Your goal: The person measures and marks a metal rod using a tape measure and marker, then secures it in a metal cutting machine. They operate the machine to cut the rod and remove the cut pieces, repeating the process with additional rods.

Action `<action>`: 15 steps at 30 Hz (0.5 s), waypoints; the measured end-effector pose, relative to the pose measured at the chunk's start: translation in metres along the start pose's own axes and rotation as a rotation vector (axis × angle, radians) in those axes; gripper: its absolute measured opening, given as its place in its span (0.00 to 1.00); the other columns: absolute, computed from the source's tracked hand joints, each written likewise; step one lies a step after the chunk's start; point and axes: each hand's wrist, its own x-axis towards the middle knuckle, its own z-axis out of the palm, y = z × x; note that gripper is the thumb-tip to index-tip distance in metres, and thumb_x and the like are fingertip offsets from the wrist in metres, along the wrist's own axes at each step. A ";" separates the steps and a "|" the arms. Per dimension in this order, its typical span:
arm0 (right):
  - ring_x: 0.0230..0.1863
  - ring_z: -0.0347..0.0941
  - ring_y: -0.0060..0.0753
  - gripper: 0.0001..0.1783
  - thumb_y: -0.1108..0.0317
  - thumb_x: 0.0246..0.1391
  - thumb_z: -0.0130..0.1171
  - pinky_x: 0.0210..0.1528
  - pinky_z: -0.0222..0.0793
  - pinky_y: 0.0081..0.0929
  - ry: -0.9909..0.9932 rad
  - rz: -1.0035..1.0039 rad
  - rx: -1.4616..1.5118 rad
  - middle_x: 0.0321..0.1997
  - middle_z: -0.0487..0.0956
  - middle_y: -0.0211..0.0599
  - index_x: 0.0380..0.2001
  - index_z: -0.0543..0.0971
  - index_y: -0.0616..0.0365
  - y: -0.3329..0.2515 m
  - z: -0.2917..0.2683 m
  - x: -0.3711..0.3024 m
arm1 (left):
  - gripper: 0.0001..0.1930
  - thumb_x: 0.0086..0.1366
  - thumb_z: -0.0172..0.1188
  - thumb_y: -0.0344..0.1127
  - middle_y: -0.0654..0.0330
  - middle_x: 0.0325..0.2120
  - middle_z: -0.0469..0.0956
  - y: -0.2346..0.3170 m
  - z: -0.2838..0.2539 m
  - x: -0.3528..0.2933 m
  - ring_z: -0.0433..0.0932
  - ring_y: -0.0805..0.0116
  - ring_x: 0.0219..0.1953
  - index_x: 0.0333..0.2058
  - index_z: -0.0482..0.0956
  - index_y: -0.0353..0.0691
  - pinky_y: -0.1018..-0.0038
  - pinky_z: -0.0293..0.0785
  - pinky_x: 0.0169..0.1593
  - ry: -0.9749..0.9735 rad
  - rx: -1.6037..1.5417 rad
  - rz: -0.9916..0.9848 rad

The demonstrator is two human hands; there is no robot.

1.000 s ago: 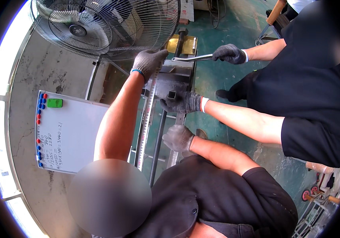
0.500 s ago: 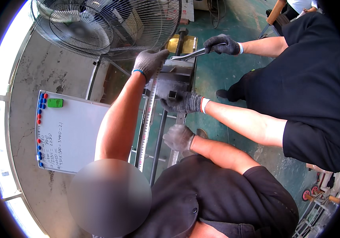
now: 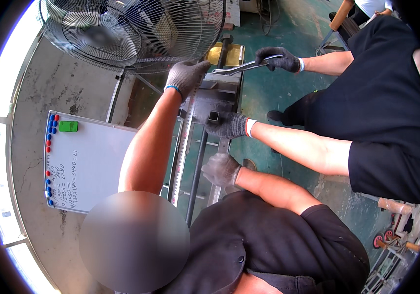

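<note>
My left hand (image 3: 185, 78), in a grey glove with a blue cuff edge, reaches far forward. Its fingers close over the far end of a white measuring tape (image 3: 181, 157), which runs back toward me along a metal frame. Beside the tape lies a dark round bar (image 3: 196, 176). Nearer to me, my right hand (image 3: 221, 169) curls at the frame's right edge; what is in its fingers is hidden. A co-worker's dark-gloved hand (image 3: 278, 59) grips a steel wrench (image 3: 237, 69) by the dark metal block (image 3: 210, 104). Their other hand (image 3: 227, 126) rests beside a small square tube (image 3: 214, 116).
A large wire-caged fan (image 3: 126, 34) stands at the far left, close to my left hand. A whiteboard (image 3: 92, 161) with magnets leans along the left wall. The co-worker's body (image 3: 371, 108) takes up the right side. A wheeled cart (image 3: 391, 259) is at the lower right.
The co-worker's wrench hand has shifted slightly right and the wrench has turned a little. Their other hand has slid slightly right along the block. My hands stay nearly still.
</note>
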 end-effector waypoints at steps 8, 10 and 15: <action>0.31 0.83 0.48 0.12 0.58 0.56 0.71 0.40 0.79 0.50 0.003 -0.002 -0.008 0.24 0.83 0.35 0.25 0.80 0.48 -0.001 0.001 0.000 | 0.37 0.67 0.78 0.63 0.48 0.47 0.93 -0.008 0.000 0.006 0.90 0.58 0.46 0.55 0.93 0.29 0.61 0.84 0.57 0.006 0.008 -0.010; 0.31 0.83 0.48 0.12 0.58 0.56 0.71 0.40 0.79 0.50 0.001 -0.003 -0.009 0.24 0.83 0.35 0.25 0.80 0.48 0.000 0.002 -0.001 | 0.37 0.67 0.78 0.63 0.48 0.47 0.93 -0.006 0.001 0.005 0.90 0.58 0.46 0.55 0.93 0.29 0.61 0.84 0.57 0.009 0.020 -0.010; 0.31 0.83 0.48 0.12 0.58 0.57 0.71 0.40 0.79 0.50 -0.017 0.004 -0.014 0.24 0.83 0.35 0.25 0.80 0.48 0.000 0.001 0.000 | 0.37 0.68 0.78 0.63 0.48 0.48 0.93 -0.004 0.000 0.004 0.90 0.58 0.47 0.56 0.93 0.30 0.61 0.84 0.57 0.020 0.033 0.000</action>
